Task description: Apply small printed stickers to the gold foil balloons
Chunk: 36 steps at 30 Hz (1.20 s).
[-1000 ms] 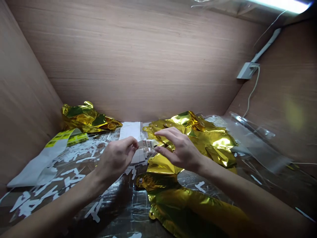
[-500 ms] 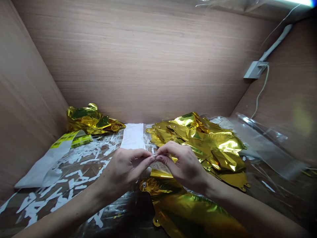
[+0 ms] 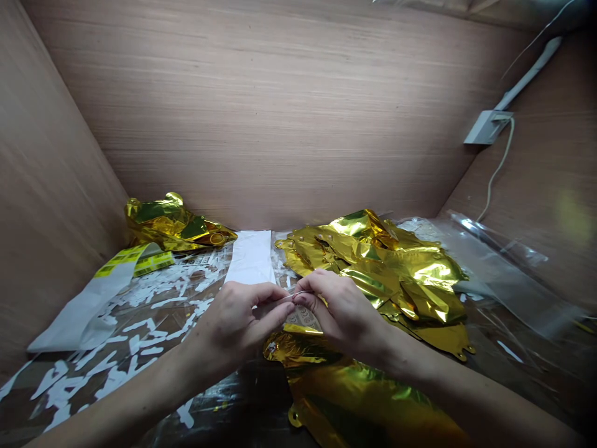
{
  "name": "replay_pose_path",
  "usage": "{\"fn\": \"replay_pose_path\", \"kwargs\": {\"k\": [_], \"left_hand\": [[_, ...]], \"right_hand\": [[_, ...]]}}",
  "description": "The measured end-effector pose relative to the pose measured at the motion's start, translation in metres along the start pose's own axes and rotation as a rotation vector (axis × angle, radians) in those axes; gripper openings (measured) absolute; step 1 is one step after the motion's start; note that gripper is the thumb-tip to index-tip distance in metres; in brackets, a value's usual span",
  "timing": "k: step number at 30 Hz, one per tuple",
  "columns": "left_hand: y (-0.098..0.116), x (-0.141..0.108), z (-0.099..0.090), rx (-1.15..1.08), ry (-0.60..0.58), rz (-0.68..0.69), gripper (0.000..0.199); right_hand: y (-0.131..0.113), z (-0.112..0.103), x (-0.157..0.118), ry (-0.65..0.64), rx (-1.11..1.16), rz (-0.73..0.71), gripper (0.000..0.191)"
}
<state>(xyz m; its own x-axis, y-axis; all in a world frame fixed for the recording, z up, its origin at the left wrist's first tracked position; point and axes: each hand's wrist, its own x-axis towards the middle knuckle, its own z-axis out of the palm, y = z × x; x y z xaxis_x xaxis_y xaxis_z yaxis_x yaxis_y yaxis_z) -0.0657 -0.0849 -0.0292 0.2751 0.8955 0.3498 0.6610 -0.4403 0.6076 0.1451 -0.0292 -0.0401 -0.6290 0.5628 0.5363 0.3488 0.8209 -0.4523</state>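
Note:
My left hand (image 3: 233, 330) and my right hand (image 3: 342, 311) meet at the centre, their fingertips pinching a thin white string (image 3: 298, 294) between them. Just below it shows a small printed paper tag (image 3: 302, 318), partly hidden by my fingers. My right hand sits closest to a heap of crumpled gold foil balloons (image 3: 396, 274). Under both hands stretches another gold foil balloon (image 3: 354, 398). A white paper strip (image 3: 250, 256) lies just beyond my left hand.
A crumpled gold foil piece (image 3: 172, 224) lies at the back left, beside a white-and-yellow packet (image 3: 88, 311). White cut-outs are scattered over clear plastic sheeting (image 3: 153, 323). A clear bag (image 3: 508, 274) lies right. Wood-panel walls surround the area, with a wall socket (image 3: 487, 127) and cable.
My hands have come together from apart, and my right hand has closed from spread fingers into a pinch. Since half a second ago they have barely moved.

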Motion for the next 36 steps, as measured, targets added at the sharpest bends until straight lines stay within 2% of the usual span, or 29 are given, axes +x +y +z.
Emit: {"fn": "replay_pose_path", "kwargs": {"k": [4, 10, 15, 19, 22, 24, 27, 29, 32, 36], "left_hand": [[-0.002, 0.001, 0.002, -0.020, -0.043, -0.029, 0.033], [-0.001, 0.003, 0.004, 0.096, -0.089, -0.007, 0.039], [-0.002, 0.005, 0.003, 0.152, -0.150, 0.028, 0.040], [-0.012, 0.013, -0.005, 0.068, -0.207, 0.034, 0.044], [-0.028, 0.021, -0.016, -0.040, -0.187, -0.044, 0.045], [-0.037, 0.025, -0.022, -0.042, -0.051, -0.119, 0.046], [-0.044, 0.027, -0.030, 0.082, 0.293, -0.213, 0.042], [-0.043, 0.026, -0.034, 0.163, 0.452, -0.240, 0.039], [-0.041, 0.025, -0.036, 0.260, 0.560, -0.221, 0.035], [-0.041, 0.026, -0.030, 0.322, 0.540, -0.177, 0.032]], "right_hand": [[0.000, -0.001, 0.002, -0.033, -0.044, -0.039, 0.017], [-0.004, -0.002, 0.000, -0.042, -0.116, -0.132, 0.011], [0.000, 0.003, -0.003, 0.087, -0.157, -0.275, 0.012], [-0.002, -0.002, -0.003, 0.196, -0.137, -0.386, 0.016], [-0.005, -0.013, 0.001, 0.292, 0.068, -0.277, 0.012], [-0.006, -0.019, 0.003, 0.212, 0.228, -0.098, 0.007], [-0.003, -0.020, 0.004, -0.119, 0.351, 0.168, 0.008], [0.000, -0.014, 0.002, -0.327, 0.330, 0.286, 0.012], [0.005, 0.000, -0.003, -0.501, 0.251, 0.339, 0.014], [0.014, 0.018, -0.009, -0.585, 0.237, 0.379, 0.013]]}}
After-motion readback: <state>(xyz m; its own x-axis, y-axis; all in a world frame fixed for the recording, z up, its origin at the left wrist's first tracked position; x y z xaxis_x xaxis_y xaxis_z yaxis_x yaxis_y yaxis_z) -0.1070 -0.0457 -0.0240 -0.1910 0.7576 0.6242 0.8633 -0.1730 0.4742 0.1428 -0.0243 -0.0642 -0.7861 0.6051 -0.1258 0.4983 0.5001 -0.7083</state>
